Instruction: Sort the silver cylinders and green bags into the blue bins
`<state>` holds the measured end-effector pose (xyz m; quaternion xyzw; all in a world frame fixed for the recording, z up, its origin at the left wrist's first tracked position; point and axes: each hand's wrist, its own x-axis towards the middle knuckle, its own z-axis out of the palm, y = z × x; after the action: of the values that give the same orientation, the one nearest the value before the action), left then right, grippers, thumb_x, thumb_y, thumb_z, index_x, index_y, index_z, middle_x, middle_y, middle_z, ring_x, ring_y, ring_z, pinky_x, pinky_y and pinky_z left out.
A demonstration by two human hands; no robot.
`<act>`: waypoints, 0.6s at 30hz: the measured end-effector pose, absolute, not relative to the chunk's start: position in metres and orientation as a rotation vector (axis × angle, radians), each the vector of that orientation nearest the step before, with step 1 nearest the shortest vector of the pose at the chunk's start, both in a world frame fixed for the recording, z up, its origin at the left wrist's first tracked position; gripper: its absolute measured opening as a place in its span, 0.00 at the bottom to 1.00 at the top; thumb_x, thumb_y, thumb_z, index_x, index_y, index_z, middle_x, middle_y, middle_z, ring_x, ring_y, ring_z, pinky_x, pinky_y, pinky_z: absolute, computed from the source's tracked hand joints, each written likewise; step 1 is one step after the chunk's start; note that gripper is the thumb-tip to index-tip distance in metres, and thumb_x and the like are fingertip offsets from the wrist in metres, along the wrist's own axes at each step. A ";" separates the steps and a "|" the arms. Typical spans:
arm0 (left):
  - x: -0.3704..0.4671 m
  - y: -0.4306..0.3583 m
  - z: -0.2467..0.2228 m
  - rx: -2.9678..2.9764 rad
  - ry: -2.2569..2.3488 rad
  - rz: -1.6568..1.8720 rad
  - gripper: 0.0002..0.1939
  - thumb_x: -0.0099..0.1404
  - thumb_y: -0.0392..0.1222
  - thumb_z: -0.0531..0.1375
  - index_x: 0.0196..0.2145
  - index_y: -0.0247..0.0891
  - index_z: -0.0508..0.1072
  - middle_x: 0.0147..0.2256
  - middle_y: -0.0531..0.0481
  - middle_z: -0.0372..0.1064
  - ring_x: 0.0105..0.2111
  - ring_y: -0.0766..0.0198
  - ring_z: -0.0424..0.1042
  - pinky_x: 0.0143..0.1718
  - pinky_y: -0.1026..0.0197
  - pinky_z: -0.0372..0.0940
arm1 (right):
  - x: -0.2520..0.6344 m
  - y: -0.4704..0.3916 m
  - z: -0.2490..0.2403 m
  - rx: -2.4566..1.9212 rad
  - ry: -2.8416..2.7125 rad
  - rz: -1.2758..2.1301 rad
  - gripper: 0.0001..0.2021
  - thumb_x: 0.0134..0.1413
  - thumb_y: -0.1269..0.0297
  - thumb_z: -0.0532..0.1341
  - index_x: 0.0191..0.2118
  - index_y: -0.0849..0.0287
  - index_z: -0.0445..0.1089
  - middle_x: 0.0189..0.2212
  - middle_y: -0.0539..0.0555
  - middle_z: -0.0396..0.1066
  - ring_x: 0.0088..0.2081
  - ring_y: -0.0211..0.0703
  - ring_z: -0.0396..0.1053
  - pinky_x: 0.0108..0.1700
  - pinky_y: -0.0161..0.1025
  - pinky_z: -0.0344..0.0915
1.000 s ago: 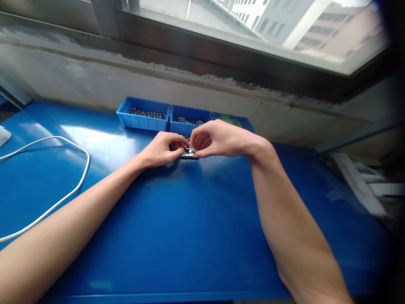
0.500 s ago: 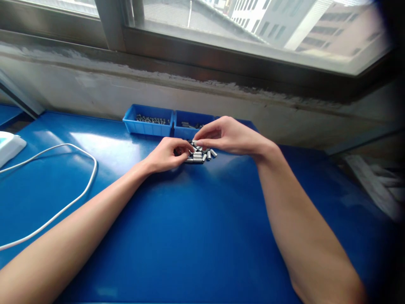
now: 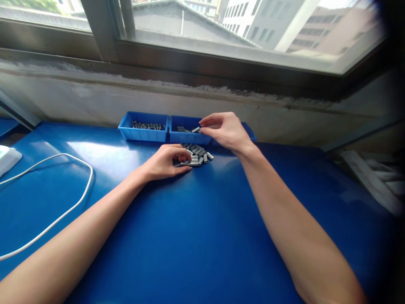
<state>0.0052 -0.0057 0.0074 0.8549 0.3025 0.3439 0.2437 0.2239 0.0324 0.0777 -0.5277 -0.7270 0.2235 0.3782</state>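
Note:
A pile of small silvery metal cylinders (image 3: 198,152) lies on the blue table (image 3: 190,228). My left hand (image 3: 166,161) is cupped at the pile's left side, thumb and fingers apart around its edge; the fingertips touch cylinders, and its palm side is partly hidden. Between the thumb and fingertips of my right hand (image 3: 228,128) is one metal cylinder (image 3: 195,130), pinched over the middle blue bin (image 3: 186,137). Several similar cylinders lie inside that bin.
Left of it stands a blue bin (image 3: 144,134) of small screw-like parts. Another blue bin (image 3: 249,131) is partly hidden behind my right hand. A white cable (image 3: 90,179) loops across the left, near a white device (image 3: 9,160). The wall and window frame (image 3: 190,63) rise behind.
My right hand has moved from the pile to the middle bin with a cylinder. My left hand stays at the pile, its thumb and fingers wider apart. The camera view has tilted up slightly.

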 end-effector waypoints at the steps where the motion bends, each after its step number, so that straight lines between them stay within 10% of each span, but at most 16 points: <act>1: 0.005 -0.005 0.007 2.328 0.825 0.941 0.07 0.61 0.39 0.68 0.38 0.36 0.81 0.35 0.49 0.76 0.34 0.64 0.73 0.37 0.64 0.65 | 0.223 0.032 0.077 -1.336 -1.855 0.574 0.10 0.48 0.68 0.69 0.39 0.61 0.81 0.38 0.56 0.83 0.43 0.51 0.81 0.50 0.44 0.78; 18: 0.002 0.003 0.010 1.601 0.877 1.217 0.21 0.63 0.55 0.69 0.45 0.35 0.77 0.31 0.49 0.78 0.30 0.62 0.78 0.33 0.64 0.69 | 0.218 0.022 0.088 -1.326 -2.186 0.669 0.10 0.55 0.63 0.66 0.41 0.59 0.81 0.35 0.56 0.82 0.38 0.49 0.80 0.41 0.40 0.74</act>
<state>0.0016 0.0025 0.0097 0.6493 0.3556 0.4937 0.4563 0.2178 0.0224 0.0880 -0.4861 -0.8016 0.2454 0.2468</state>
